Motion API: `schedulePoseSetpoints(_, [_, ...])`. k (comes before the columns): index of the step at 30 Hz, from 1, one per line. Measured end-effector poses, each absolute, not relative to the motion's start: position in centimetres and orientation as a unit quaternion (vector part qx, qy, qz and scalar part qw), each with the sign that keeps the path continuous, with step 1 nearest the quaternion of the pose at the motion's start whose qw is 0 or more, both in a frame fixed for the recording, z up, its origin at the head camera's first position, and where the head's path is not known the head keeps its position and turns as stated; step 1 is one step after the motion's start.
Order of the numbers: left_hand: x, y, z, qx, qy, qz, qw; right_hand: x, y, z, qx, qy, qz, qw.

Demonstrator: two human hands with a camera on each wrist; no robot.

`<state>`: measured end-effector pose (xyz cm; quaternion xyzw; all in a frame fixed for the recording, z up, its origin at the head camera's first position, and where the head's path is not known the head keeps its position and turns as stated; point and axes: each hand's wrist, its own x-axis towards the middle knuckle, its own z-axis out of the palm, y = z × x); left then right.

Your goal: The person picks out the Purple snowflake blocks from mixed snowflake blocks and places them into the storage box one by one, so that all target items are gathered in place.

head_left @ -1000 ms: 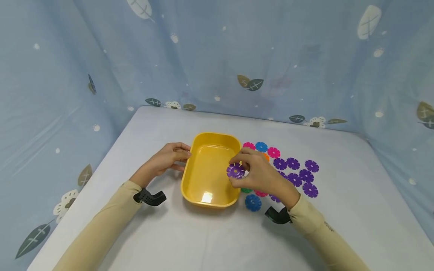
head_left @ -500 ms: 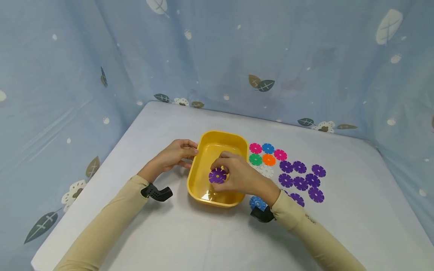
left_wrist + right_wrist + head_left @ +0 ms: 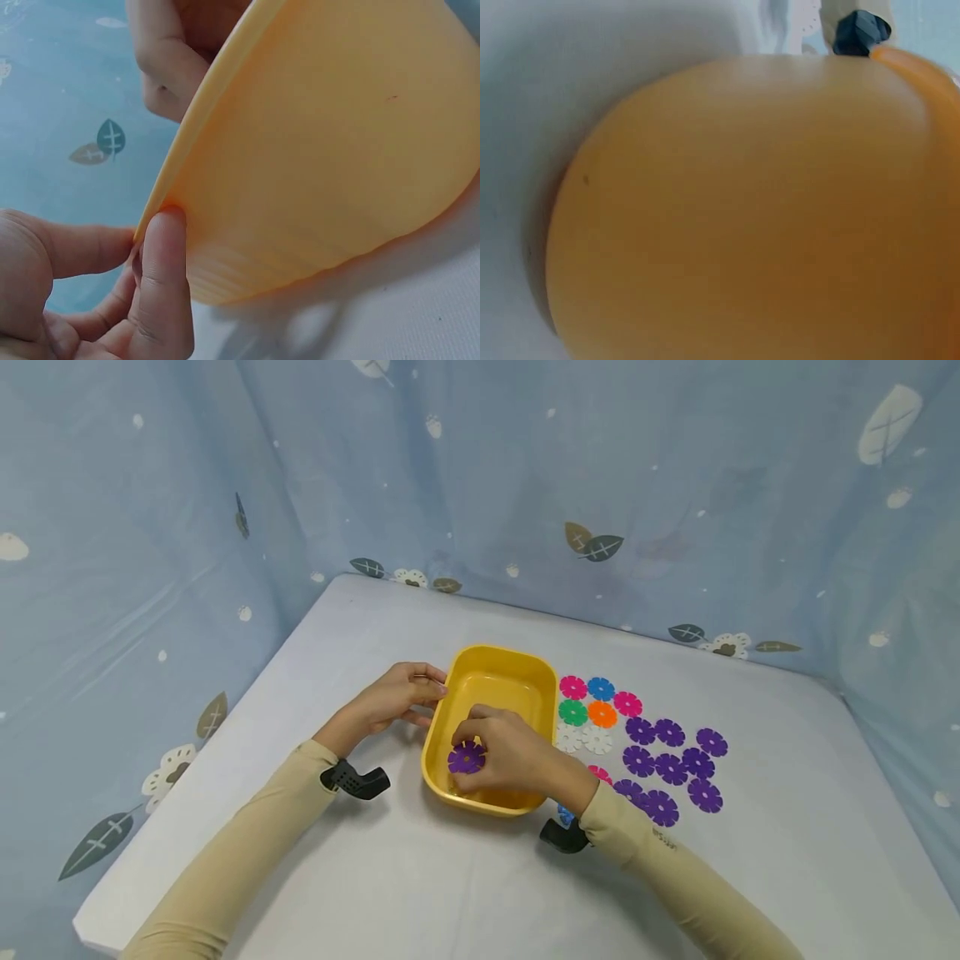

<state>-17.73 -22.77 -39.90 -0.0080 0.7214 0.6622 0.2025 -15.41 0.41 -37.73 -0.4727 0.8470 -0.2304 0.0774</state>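
Observation:
A yellow plastic tray [image 3: 540, 668] sits on the white table in the head view. My left hand [image 3: 393, 697] is at its left side. The left wrist view shows the thumb and fingers [image 3: 163, 277] pinching the tray's rim [image 3: 199, 112]. Inside the tray, low over its floor, my right hand [image 3: 506, 752] holds a purple notched snowflake disc [image 3: 467, 758] between thumb and fingers. Whether that disc touches the floor I cannot tell. In the right wrist view the tray's outer wall [image 3: 742, 202] fills most of the picture and hides the right hand.
Right of the tray lie several purple discs [image 3: 671, 769]. Nearer it are pink [image 3: 573, 687], blue [image 3: 601, 688], green [image 3: 573, 712], orange [image 3: 602, 714] and white discs [image 3: 597, 740]. My right forearm partly covers a blue disc [image 3: 566, 815]. A blue patterned curtain [image 3: 480, 485] hangs behind the table.
My right hand has carried the purple disc leftward from the tray's right rim and down into the tray. The left hand stays at the rim. The head view has shifted slightly.

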Motion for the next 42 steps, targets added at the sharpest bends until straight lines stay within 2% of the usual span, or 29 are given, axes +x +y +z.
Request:
schedulePoseSetpoints(18, [-17.6,-22.7,-39.9,-0.017,0.721,0.664,0.198,-15.7,-1.1,-39.8,-0.499,0.833,-0.213,0.113])
schedulePoseSetpoints(33, [-17.7,-22.8,-39.9,-0.014,0.730,0.655,0.195,-15.5,-1.7,-40.1,-0.478,0.846,-0.179,0.151])
schedulePoseSetpoints(42, [-17.7,-22.8,-39.8,-0.015,0.730,0.654,0.198,-15.5,-1.0,-39.6,-0.476,0.850,-0.185,0.127])
